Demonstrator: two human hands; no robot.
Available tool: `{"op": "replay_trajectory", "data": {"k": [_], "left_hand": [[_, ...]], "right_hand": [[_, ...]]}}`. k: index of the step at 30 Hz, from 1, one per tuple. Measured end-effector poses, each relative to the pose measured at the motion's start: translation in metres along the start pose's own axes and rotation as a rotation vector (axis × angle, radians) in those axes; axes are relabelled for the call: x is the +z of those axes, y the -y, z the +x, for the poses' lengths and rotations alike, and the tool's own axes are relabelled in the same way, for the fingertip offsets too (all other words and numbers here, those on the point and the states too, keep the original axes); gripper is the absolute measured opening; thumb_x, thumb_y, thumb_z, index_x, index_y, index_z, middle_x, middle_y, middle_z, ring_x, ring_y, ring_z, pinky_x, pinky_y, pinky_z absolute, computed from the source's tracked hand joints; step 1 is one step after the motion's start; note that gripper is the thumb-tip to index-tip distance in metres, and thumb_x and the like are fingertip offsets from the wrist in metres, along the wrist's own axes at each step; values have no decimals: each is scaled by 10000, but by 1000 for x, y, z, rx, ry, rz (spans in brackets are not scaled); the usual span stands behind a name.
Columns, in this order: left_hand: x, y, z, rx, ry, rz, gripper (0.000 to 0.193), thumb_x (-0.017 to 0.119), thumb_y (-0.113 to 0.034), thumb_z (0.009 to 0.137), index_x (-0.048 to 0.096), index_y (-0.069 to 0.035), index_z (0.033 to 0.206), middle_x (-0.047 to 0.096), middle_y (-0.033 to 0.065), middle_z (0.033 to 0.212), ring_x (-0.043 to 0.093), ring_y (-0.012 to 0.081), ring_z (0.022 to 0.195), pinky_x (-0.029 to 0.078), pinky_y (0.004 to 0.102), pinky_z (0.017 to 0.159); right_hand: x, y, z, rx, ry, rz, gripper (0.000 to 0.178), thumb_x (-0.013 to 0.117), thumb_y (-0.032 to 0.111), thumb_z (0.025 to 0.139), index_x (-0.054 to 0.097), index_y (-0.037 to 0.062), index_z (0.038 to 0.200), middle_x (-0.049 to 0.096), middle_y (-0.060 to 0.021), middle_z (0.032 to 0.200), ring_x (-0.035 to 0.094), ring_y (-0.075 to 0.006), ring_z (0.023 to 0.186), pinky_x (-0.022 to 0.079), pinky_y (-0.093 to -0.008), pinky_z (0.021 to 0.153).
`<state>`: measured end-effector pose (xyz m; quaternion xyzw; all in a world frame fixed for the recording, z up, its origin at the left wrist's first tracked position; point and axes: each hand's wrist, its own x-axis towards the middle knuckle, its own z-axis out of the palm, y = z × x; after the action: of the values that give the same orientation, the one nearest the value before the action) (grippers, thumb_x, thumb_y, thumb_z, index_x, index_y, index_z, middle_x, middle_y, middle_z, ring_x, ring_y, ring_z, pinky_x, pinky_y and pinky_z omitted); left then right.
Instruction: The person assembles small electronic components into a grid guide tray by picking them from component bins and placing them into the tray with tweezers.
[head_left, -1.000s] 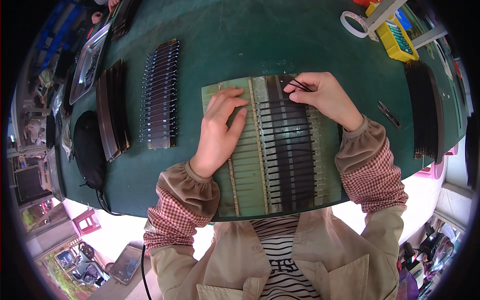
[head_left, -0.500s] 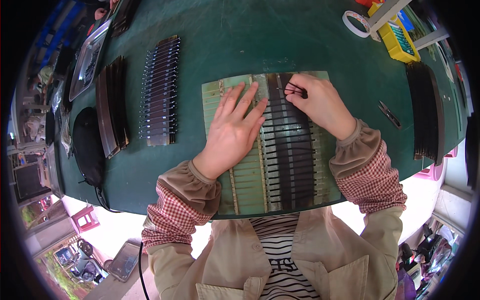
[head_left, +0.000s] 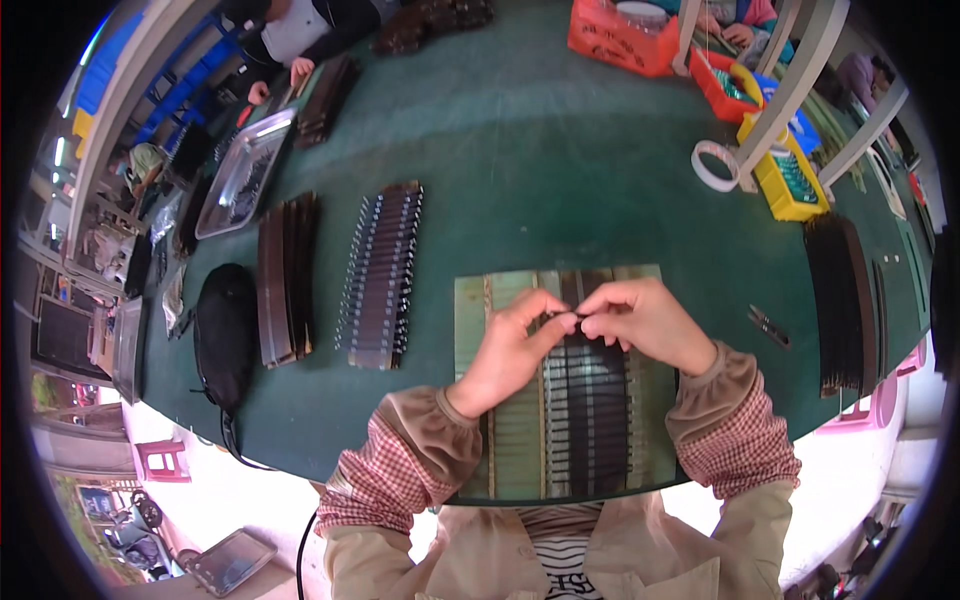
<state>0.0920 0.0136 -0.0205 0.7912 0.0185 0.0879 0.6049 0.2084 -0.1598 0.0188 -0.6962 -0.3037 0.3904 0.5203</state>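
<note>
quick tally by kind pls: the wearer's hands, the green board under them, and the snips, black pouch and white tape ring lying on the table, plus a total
Hands, left hand and right hand: 2
Green board: 1
Snips: 1
Black pouch: 1
White tape ring: 1
Total: 6

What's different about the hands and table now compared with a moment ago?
The left hand has lifted from the green board and moved right, its fingertips now close against those of the right hand. The right stays pinched on dark strands, mostly hidden; whether the left grips them too is unclear. The view has tilted up. The snips, tape roll and black pouch stayed put.
</note>
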Motion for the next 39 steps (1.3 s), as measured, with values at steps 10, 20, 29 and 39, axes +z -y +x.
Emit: {"op": "replay_trajectory", "data": {"k": [10, 20, 29, 39], "left_hand": [[-9, -5, -4, -218, 5, -430, 96, 570, -56, 934, 641, 4, 957, 679, 46, 944, 599, 99, 883, 463, 250, 835], [-20, 6, -10, 155, -190, 353, 130, 590, 17, 862, 629, 34, 985, 648, 119, 1080, 604, 260, 1012, 466, 331, 896], [-18, 16, -10, 283, -172, 525, 160, 600, 47, 821, 624, 26, 978, 613, 148, 1145, 562, 328, 1081, 462, 383, 916], [-16, 16, -12, 230, -137, 511, 209, 606, 30, 829, 631, 4, 1035, 584, 144, 1217, 542, 321, 1121, 442, 390, 950]], "right_hand": [[-13, -8, 3, -64, -85, -48, 113, 674, 44, 838, 688, -9, 937, 664, -27, 800, 583, -64, 686, 477, -218, 602], [-21, -18, 14, -75, -183, -52, 111, 681, 18, 821, 690, -16, 926, 659, -21, 782, 574, -66, 696, 480, -230, 645], [-18, -28, 21, -46, -197, -161, 128, 685, 27, 809, 695, -4, 933, 635, -7, 728, 537, -53, 650, 449, -216, 593], [-11, -42, 25, -146, -271, -288, 126, 684, 38, 789, 687, 11, 912, 661, -76, 750, 593, -141, 643, 483, -288, 610]]}}
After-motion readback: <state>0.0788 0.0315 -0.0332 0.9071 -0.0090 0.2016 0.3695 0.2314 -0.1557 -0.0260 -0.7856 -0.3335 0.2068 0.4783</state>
